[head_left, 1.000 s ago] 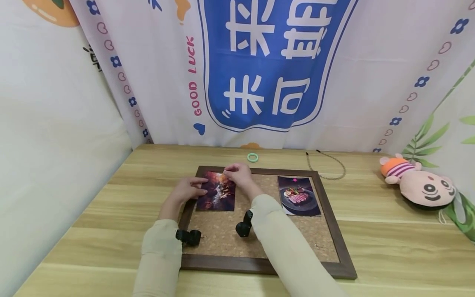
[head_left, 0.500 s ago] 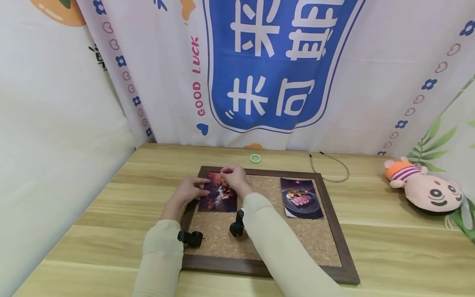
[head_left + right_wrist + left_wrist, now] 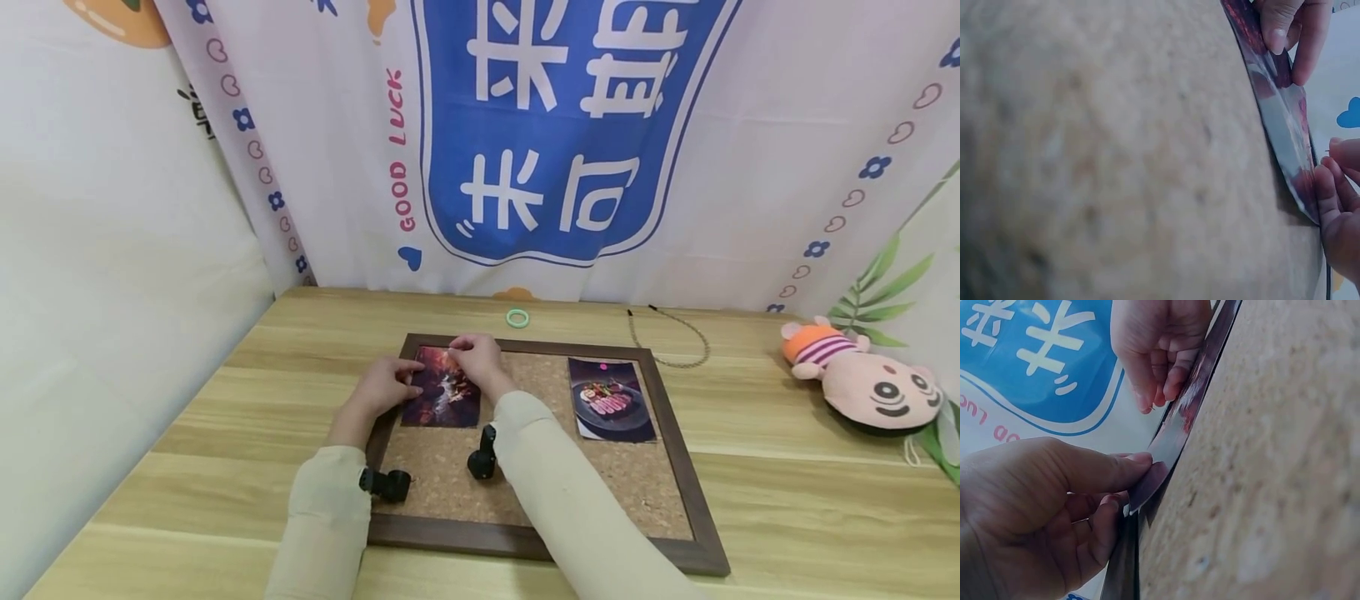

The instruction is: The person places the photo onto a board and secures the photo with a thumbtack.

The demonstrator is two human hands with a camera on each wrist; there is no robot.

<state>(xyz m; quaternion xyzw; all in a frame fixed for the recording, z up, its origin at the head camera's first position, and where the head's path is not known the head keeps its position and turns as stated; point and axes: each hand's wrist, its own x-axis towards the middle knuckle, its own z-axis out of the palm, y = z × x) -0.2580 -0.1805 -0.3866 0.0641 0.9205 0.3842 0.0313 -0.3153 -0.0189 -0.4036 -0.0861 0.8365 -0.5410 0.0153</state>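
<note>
A glossy photo print point(image 3: 441, 400) in dark purple, red and orange lies at the upper left of a cork board point(image 3: 442, 475) with a brown wooden frame. My left hand point(image 3: 381, 384) holds the print by its left side, thumb and fingers on it; the corner bends in the left wrist view. Over the print's top edge, my right hand point(image 3: 480, 362) pinches a tiny pin. Only the pin's thin point point(image 3: 1327, 150) shows at the fingertips; its head is hidden. A second print point(image 3: 611, 404), of food on a plate, hangs at the board's right with a pink pin point(image 3: 603, 367) at its top.
Behind the board lie a mint-green ring point(image 3: 517, 318) and a thin cord point(image 3: 678, 365) with dark ends. A plush toy point(image 3: 862, 379) rests at the table's right. A printed cloth point(image 3: 337, 167) hangs along the back edge of the wooden table point(image 3: 225, 433).
My right hand has shifted slightly left along the print's top edge, with little change in the last half second. My left hand keeps its hold. The head view has turned slightly.
</note>
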